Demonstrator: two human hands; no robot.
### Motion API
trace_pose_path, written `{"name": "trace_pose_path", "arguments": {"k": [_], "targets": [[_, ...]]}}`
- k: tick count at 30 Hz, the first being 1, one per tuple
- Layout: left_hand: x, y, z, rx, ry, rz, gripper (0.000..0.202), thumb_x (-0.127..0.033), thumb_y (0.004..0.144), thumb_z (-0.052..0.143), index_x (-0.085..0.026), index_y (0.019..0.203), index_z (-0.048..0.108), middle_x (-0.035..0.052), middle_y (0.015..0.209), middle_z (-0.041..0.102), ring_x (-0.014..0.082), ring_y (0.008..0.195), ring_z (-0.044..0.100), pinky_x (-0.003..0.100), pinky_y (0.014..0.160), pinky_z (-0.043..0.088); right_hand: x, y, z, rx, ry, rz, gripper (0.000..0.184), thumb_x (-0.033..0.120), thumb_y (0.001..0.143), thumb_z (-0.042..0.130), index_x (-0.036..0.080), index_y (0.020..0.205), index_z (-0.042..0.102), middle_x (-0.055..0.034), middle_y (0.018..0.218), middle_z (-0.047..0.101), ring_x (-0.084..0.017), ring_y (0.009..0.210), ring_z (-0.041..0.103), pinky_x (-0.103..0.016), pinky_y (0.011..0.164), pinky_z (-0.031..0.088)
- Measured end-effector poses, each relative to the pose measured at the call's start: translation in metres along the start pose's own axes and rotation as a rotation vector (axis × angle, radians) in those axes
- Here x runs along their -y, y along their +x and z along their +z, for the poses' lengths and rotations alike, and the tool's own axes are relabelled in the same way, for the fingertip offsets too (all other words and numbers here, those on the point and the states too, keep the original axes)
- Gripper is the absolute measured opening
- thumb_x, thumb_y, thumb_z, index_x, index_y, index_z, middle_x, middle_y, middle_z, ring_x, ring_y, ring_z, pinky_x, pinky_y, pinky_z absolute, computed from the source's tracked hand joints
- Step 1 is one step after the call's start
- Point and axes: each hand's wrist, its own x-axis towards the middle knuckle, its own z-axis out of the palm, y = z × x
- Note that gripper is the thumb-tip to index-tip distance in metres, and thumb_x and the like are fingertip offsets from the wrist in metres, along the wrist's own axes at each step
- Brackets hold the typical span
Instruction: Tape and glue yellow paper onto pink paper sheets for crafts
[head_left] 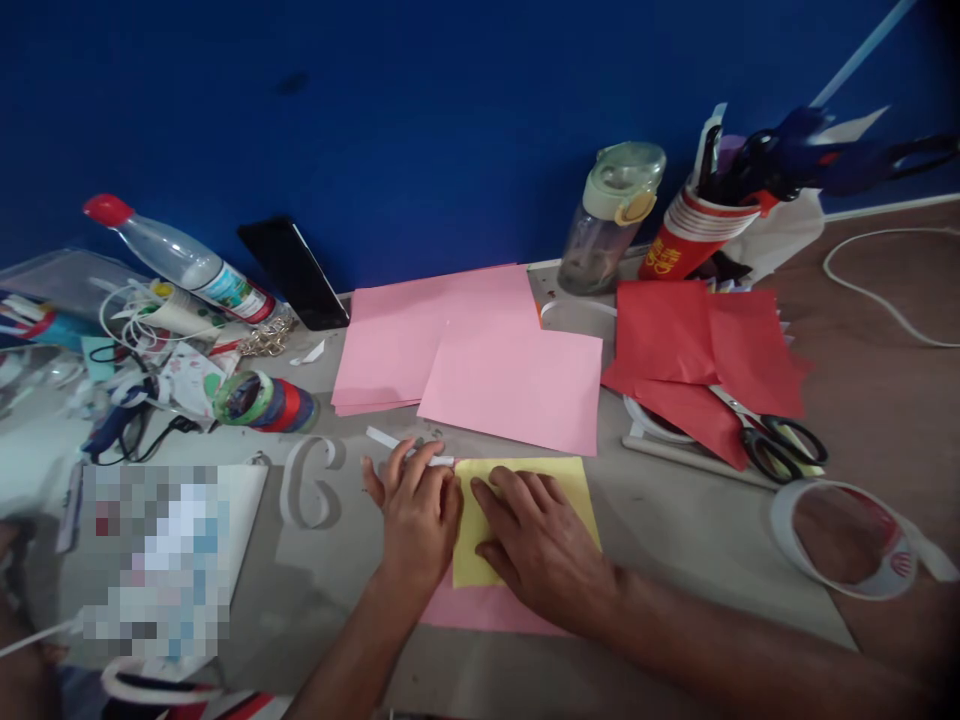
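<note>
A square of yellow paper (472,560) lies on a pink sheet (495,612) in front of me. My right hand (544,535) rests on the yellow paper, palm down, its fingers spread a little. At the paper's upper left edge, my left hand (418,515) has its fingers bent around a thin white strip (381,437). The strip shows on both sides of those fingers; the exact grip on it is partly hidden. Further left, a curled white strip (289,485) stands on the table.
Pink sheets (517,385) lie behind my hands. To the right are red papers (664,330), black-handled scissors (780,447) and a tape roll (784,530). At the back stand a clear bottle (600,240), a red cup (671,245) and a phone (292,275). Clutter fills the left.
</note>
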Motion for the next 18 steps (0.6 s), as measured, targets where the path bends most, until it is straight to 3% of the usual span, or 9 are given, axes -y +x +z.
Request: {"name": "trace_pose_path", "arguments": {"k": [10, 18], "targets": [[0.0003, 0.0029, -0.0006, 0.007, -0.002, -0.020, 0.016, -0.015, 0.088, 0.051, -0.021, 0.074, 0.056, 0.0046, 0.098, 0.069, 0.0217, 0.101, 0.059, 0.052, 0.114, 0.006, -0.0010, -0.0012, 0.0000, -0.014, 0.014, -0.028, 0.044, 0.029, 0.081, 0.067, 0.012, 0.120, 0.055, -0.0133, 0.117, 0.059, -0.028, 0.100, 0.050, -0.044, 0.085, 0.041], [-0.0009, 0.0034, -0.0002, 0.019, -0.005, -0.052, 0.016, -0.018, 0.089, 0.052, -0.021, 0.074, 0.056, 0.0036, 0.093, 0.070, 0.0203, 0.089, 0.061, 0.050, 0.110, 0.016, -0.0017, 0.0020, 0.0008, -0.010, -0.005, -0.018, 0.052, 0.031, 0.080, 0.070, 0.013, 0.125, 0.053, -0.0131, 0.116, 0.058, -0.028, 0.099, 0.050, -0.042, 0.083, 0.040]]}}
